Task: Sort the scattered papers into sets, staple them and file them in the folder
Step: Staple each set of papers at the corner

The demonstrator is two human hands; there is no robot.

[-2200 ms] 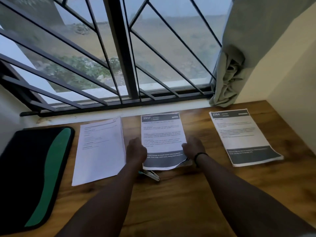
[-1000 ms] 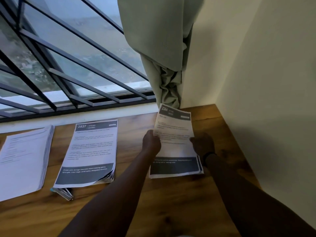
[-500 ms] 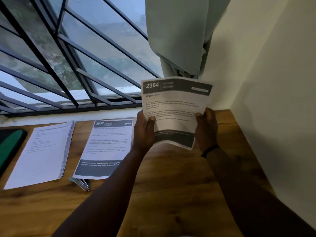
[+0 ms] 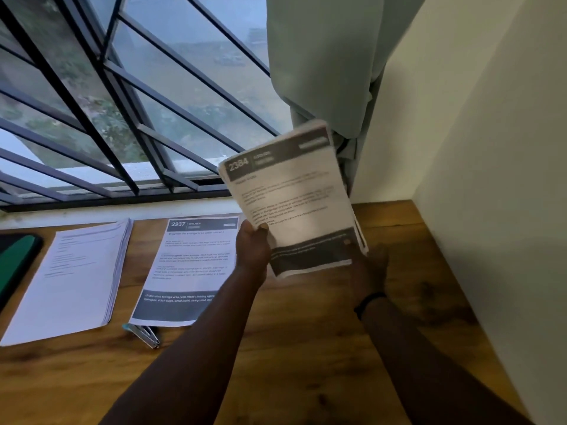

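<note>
Both hands (image 4: 253, 250) (image 4: 369, 268) grip the lifted 2384 paper set (image 4: 294, 197).

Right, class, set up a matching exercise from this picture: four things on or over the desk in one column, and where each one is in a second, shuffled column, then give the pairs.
Things:
1. 2384 stack
2. 2937 stack
3. stapler
4. folder

Places:
A. at the desk's far left edge, partly out of view
B. flat on the desk, in the middle of the row
C. lifted off the desk, held in the left hand and right hand
D. on the desk just below the 2937 stack's near left corner

Pairs: 1-C, 2-B, 3-D, 4-A
</note>
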